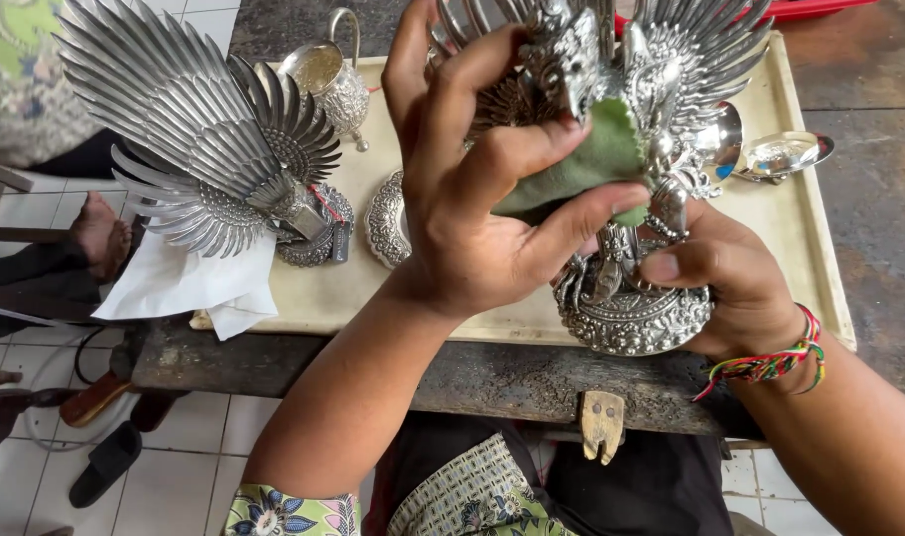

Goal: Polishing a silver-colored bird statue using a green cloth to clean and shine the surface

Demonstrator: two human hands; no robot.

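**Cloth against a silver winged figure**

The left hand (492, 199) presses a green cloth (596, 159) against an ornate silver winged statue (631, 248). The right hand (730, 288) grips its embossed round base, above the cream tray (800, 248) near the workbench edge.

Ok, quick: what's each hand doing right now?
Left hand: closed on a green cloth, pressing it against the silver statue.
Right hand: gripping the statue's base, holding it up.

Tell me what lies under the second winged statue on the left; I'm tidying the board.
Under the winged statue, white paper spreads over the cream board. The statue's base hides what lies directly beneath.
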